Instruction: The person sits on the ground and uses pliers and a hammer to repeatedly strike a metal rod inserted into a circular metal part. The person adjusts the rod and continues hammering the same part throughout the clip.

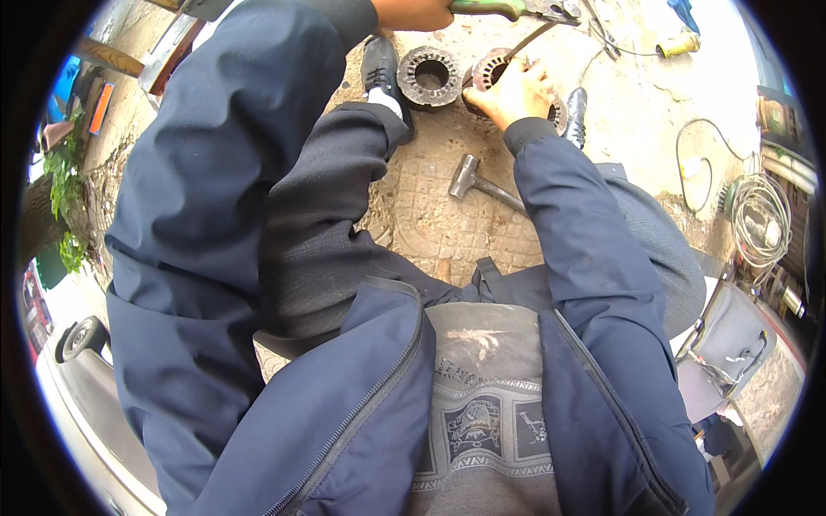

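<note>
At the top edge my left hand, partly cut off by the picture's rim, is closed round the green handle of a pair of pliers. The metal jaws of the pliers are at a dark, thin strip that slants down to a slotted metal ring, which looks like a motor stator core. My right hand grips this core from above and covers much of it. A second slotted core stands just left of it on the ground, with teeth round its central hole.
A hammer lies on the paving between my legs. My shoes flank the cores. Cable and a yellowish cylindrical piece lie at the upper right. Coiled wire and a grey bag-like item are farther right; a car is at left.
</note>
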The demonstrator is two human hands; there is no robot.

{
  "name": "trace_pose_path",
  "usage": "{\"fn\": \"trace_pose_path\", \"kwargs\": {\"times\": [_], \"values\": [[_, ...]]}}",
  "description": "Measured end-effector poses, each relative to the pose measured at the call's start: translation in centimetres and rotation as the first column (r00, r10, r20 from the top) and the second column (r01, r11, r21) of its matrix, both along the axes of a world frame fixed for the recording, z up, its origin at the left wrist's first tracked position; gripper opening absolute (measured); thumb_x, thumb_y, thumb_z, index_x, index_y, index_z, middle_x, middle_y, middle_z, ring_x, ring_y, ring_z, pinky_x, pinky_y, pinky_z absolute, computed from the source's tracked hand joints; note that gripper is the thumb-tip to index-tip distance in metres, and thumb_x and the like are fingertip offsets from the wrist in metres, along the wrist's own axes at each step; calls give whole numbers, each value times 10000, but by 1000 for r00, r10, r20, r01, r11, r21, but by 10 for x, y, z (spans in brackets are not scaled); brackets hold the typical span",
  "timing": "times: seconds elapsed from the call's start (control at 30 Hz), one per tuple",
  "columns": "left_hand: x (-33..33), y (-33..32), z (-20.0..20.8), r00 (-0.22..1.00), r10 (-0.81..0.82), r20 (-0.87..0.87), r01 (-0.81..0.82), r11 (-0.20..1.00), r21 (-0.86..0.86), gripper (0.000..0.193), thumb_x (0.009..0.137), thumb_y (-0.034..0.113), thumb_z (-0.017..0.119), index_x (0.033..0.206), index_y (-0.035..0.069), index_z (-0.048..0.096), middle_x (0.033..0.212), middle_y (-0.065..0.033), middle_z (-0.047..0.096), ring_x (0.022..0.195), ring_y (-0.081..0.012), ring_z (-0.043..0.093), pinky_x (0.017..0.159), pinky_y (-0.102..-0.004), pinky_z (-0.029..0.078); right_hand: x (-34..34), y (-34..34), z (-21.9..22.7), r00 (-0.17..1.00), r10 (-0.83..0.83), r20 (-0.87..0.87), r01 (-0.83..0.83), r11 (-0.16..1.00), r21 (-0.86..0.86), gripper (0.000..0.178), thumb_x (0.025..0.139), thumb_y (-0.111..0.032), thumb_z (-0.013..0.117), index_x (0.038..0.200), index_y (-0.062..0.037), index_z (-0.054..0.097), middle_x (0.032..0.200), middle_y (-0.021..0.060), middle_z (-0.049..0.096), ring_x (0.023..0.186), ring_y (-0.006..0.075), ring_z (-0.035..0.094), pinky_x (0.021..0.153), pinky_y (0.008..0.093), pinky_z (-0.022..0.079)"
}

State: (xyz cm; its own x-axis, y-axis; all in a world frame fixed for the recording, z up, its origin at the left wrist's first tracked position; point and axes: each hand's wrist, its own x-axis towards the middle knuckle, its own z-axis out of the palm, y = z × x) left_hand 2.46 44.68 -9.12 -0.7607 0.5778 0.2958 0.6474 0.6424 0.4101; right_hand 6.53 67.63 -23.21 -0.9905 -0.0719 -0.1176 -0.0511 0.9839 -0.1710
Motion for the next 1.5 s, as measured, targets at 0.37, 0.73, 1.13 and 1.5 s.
{"fn": "trace_pose_path", "kwargs": {"times": [0.37,0.73,1.13,1.5], "values": [[9,26,3,918,-70,-390,-32,968,-250,374,821,50,670,1190,63,608,915,-239,641,704,-386,650,618,-485,506,3,54,13,994,-36,-107,-11,914,-406,1027,789,-616,809,1517,17,456,1425,315,528,1299,433,560,1110,484,452],[35,48,78,957,226,-180,-279,887,-369,617,762,347,904,1241,88,612,871,-167,713,737,-359,717,648,-468,546,169,142,-127,919,176,353,-190,982,6,329,886,-198,713,1170,-36,679,1172,183,703,1186,374,651,1013,498,511],[18,66,86,953,229,-201,-296,852,-432,576,794,468,877,1138,70,642,803,-150,683,700,-368,695,603,-453,537,164,146,-145,828,300,474,-250,954,-167,279,834,-90,674,1102,-13,692,1056,234,717,1003,425,712,897,489,574],[22,55,88,942,268,-202,-331,842,-426,451,867,441,821,1066,72,656,742,-160,663,669,-374,677,583,-459,520,165,129,-124,888,219,404,-138,966,-220,286,845,-77,624,1115,12,651,1041,276,699,966,455,709,887,522,570]]}}
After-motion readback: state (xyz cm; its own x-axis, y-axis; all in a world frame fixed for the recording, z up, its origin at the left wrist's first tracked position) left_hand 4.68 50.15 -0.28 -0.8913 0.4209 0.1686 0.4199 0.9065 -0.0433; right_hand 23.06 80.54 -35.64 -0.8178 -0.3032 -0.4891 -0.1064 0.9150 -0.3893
